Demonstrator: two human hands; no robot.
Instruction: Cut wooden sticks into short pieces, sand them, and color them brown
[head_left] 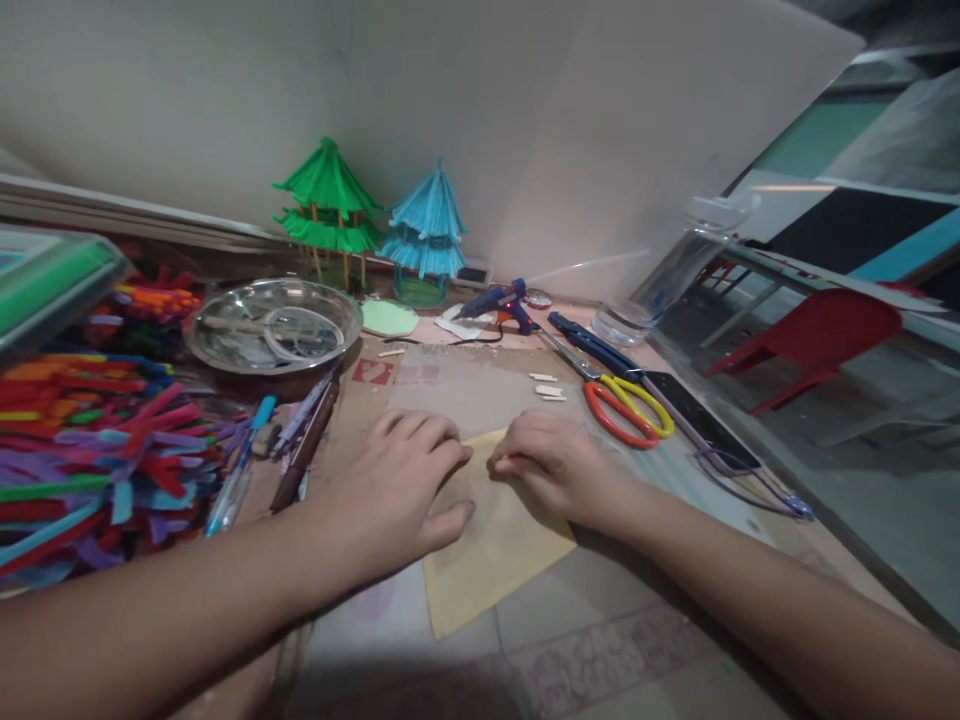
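Note:
A square of yellow paper (495,560) lies on the work surface at a slant. Across its left upper part rests my left hand (412,480), palm down, fingers loosely spread and the thumb pointing onto the sheet. Over the upper right of the paper is my right hand (551,465), with thumb and fingers pinched together; whatever they hold, if anything, is hidden. Just beyond the hands lie several short pale stick pieces (551,393). Scissors with red and yellow handles (626,410) are to the right of them.
Bundles of coloured pipe cleaners (112,480) and pens (240,470) crowd the left. Behind stand a steel plate (202,340), a green pagoda model (326,200), a blue one (427,225) and a glue gun (502,305). A utility knife (592,345), phone (701,415) and clear bottle (652,280) lie right.

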